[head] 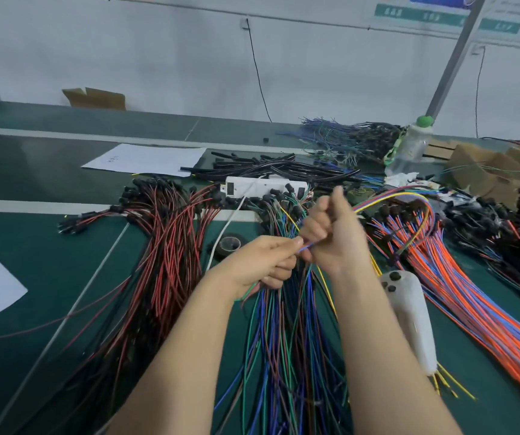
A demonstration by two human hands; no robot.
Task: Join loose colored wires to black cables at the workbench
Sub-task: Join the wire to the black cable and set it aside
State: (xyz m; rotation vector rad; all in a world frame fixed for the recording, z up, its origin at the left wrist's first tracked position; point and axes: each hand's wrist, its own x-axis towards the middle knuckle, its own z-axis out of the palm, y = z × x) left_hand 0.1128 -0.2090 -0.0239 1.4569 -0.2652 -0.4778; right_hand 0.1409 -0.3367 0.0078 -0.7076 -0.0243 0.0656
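Observation:
My left hand (266,260) pinches the end of a blue wire (307,246) between thumb and forefinger, and its lower fingers curl round a green wire. My right hand (331,233), blurred, grips the same blue wire from the other side, and a thin bundle of yellow, blue and orange wires (387,197) arcs away from it to the right. Both hands hover over a spread of blue, green and brown wires (284,340) with black connectors at the far end. What sits between the fingertips is too small to make out.
Red-and-black leads (164,246) fan out on the left, orange-and-blue wires (472,293) on the right. A white power strip (265,186), black cables (284,167), a tape roll (229,244), a white handheld tool (409,315), a plastic bottle (412,146), paper sheets and cardboard lie on the green bench (48,262).

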